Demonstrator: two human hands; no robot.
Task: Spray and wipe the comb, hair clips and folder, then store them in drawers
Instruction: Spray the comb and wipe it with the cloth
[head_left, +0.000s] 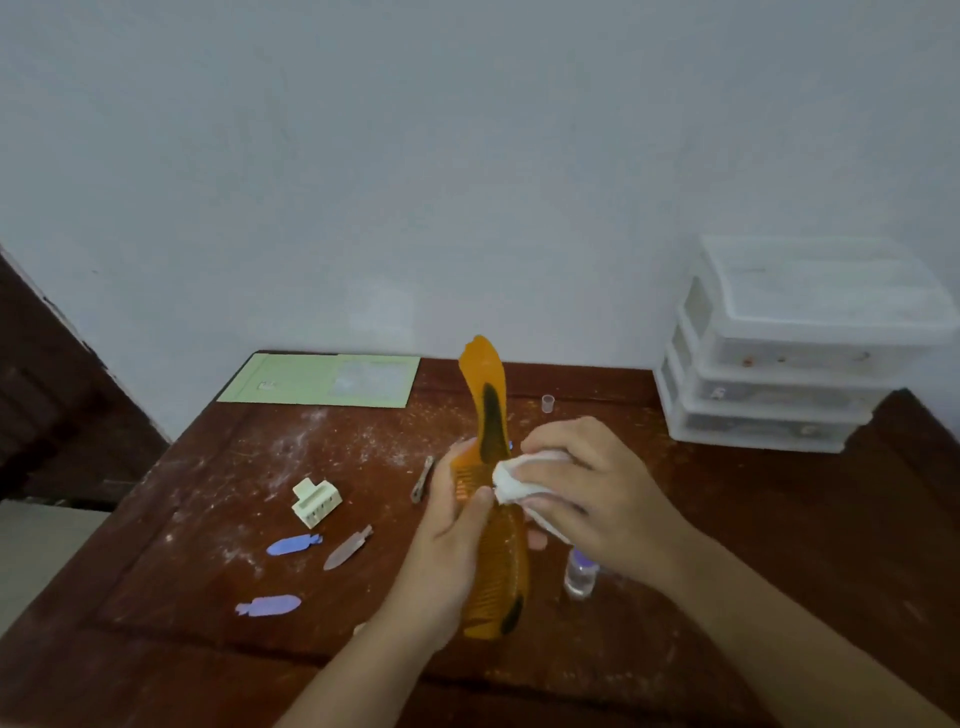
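Orange comb (492, 415) held upright above the desk (675, 519), clamped in left hand (452, 525); right hand (587, 493) gripping white cloth (511, 480) against it. Nearby: hair clips (293, 545), green folder (311, 379), spray bottle (581, 574), drawers (779, 374).

The comb (493, 467) in the left hand (452, 525) looks like translucent amber plastic with dark blotches, smooth and faintly glossy. Against it, the right hand (587, 488) holds a soft, matt white cloth (511, 480). Under both hands the bench (218, 597) is dark reddish wood, dusted with pale powdery specks. Left of the left hand lie a cream plastic claw clip (316, 502) and a matt green paper folder (317, 379). Beyond the right hand stand frosted, translucent plastic drawers (795, 353).
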